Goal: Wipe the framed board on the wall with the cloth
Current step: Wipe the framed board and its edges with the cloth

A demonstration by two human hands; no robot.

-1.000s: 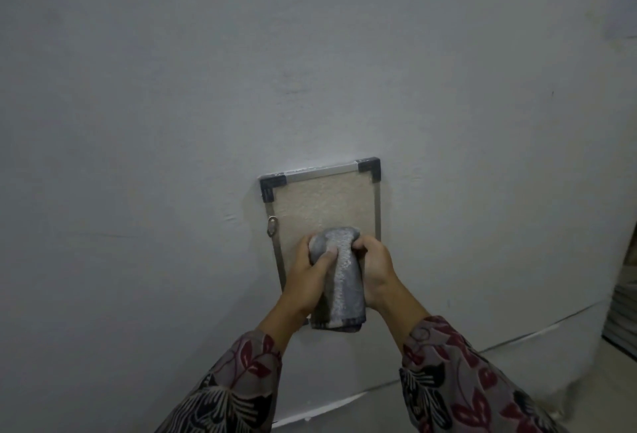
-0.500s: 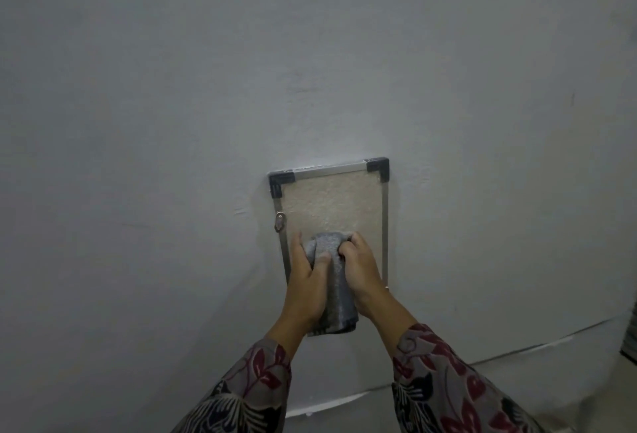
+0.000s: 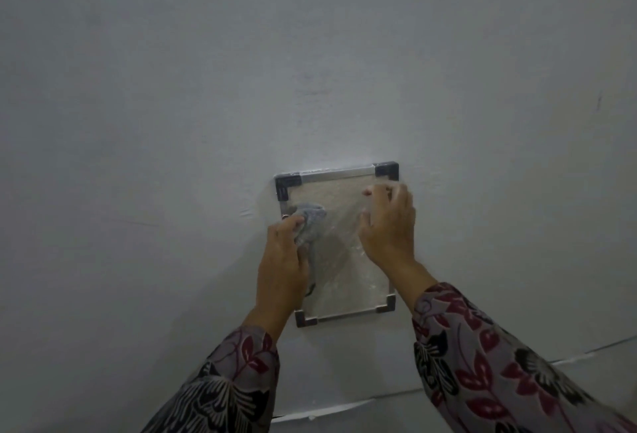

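Note:
A small framed board (image 3: 339,253) with a silver frame and black corner pieces hangs on the grey wall. My left hand (image 3: 282,260) grips a crumpled grey cloth (image 3: 310,224) and holds it against the board's left side, near the upper left corner. My right hand (image 3: 387,225) is blurred by motion at the board's upper right edge, with fingers spread over the frame side. Whether its fingers curl round the frame I cannot make out. Both forearms wear floral patterned sleeves.
The plain grey wall (image 3: 310,53) fills nearly the whole view. A white strip (image 3: 327,410) runs along the wall's base below the board. A small metal ring hangs on the frame's left side, mostly behind the cloth.
My right hand let go of the cloth and moved up to the board's right edge. My left hand carried the cloth up and left. The board's lower corners now show.

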